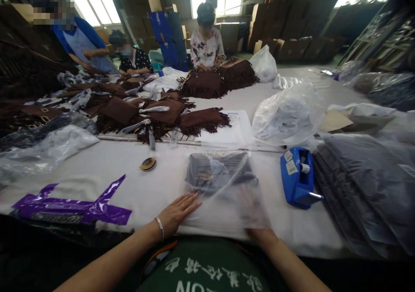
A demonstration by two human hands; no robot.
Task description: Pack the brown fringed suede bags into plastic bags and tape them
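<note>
In the head view a clear plastic bag [227,216] lies flat at the near table edge. Its far part holds a dark, flat item [223,166], perhaps a handbag; glare on the film blurs its details. My left hand [180,210] rests on the bag's left edge, fingers stretched out and flat. My right hand [254,210] reaches inside the bag's near opening. Its extended fingers show hazily through the plastic, just short of the dark item, and they grip nothing visible.
Right of the bag stands a blue tape dispenser [296,177], beside stacked dark bagged goods [363,188]. Purple tape [74,207] lies left, near a small round dish [148,164]. Brown fringed bags [162,110] cover the far left. A person [206,46] works opposite.
</note>
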